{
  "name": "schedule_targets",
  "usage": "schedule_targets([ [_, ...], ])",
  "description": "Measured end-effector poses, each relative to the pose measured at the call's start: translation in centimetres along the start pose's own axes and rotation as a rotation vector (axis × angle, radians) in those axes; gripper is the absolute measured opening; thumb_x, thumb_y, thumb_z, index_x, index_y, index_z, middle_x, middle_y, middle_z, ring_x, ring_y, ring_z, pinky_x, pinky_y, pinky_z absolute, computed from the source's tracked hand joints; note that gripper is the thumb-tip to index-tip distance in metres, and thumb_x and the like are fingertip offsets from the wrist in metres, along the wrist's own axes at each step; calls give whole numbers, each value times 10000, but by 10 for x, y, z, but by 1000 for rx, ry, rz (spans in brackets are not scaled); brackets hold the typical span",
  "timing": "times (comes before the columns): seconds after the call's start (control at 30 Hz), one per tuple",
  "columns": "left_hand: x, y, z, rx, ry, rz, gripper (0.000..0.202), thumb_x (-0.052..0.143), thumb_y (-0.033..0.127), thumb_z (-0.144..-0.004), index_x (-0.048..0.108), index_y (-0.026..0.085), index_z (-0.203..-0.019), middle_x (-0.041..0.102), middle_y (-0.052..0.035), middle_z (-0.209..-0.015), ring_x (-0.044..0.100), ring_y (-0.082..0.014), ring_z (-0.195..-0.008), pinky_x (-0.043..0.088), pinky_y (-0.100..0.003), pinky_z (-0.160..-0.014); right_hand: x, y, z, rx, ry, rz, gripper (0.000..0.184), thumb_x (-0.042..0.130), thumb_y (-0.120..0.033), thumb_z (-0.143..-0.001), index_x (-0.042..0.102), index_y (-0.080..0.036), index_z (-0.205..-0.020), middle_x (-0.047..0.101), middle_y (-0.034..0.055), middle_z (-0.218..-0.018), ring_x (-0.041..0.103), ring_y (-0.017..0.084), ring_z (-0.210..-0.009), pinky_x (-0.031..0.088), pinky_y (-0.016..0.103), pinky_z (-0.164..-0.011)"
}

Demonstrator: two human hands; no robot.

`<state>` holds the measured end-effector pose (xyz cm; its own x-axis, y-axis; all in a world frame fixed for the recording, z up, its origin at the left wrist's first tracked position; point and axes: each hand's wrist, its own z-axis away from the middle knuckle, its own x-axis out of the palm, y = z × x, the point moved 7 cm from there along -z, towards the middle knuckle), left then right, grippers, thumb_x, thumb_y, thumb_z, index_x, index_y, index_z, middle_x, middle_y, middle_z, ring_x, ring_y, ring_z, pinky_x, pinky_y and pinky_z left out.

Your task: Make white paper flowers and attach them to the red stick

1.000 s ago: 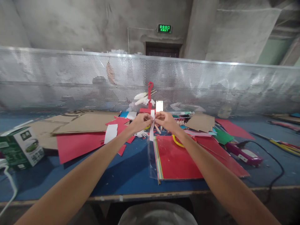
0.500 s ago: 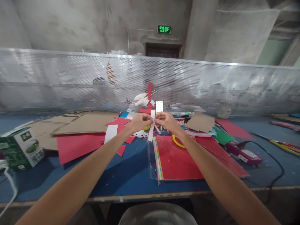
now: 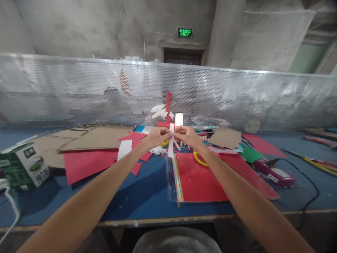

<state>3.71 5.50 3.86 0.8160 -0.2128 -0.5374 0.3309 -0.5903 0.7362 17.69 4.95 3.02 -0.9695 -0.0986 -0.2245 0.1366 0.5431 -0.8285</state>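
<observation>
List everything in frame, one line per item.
white paper strip: 1, white, held between both hands above the table
red paper sheets: several, red, left of centre
coloured paper pack: 1, red on top, in a clear sleeve, centre
cardboard sheets: several, brown, far left
box: 1, green and white, left edge
corded tool: 1, purple, right side
red stand: 1, red, behind the hands
perforated screen: 1, silver, behind the table
exit sign: 1, green, back wall
table: 1, blue top
left hand: 1, pinching the strip
right hand: 1, pinching the strip
</observation>
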Motion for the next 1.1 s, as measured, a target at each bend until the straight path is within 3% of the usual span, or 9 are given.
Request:
schedule_targets([
  [0.17,-1,5,2,-18,32,-8,157,600,281,-780,667,144,-744,654,-38,-698,561,-106,-604,437,-226,-571,0,-1,0,-7,-8,1,179,689,-295,-715,617,-158,-806,644,20,-716,613,130,-622,533,255,-585],
  [0.4,4,-1,-1,-9,-33,-7,165,599,318,-794,617,154,-805,684,-52,-773,633,-147,-691,477,-248,-615,1,0,0,-25,-17,1,192,698,-317,-729,621,-167,-818,643,26,-734,617,138,-645,539,263,-591],
  [0.83,4,1,-2,77,-3,-137,181,541,301,-820,632,148,-787,671,-41,-739,604,-136,-633,447,-241,-579,5,-6,1,-25,-45,30,218,714,-350,-729,620,-170,-809,653,32,-718,640,159,-655,548,272,-590],
  [1.1,2,2,0,40,-2,-61,159,573,285,-786,660,152,-778,681,-52,-754,618,-142,-678,460,-246,-613,4,-5,2,-25,-39,32,219,709,-352,-727,625,-169,-812,655,27,-725,634,153,-646,548,277,-599],
])
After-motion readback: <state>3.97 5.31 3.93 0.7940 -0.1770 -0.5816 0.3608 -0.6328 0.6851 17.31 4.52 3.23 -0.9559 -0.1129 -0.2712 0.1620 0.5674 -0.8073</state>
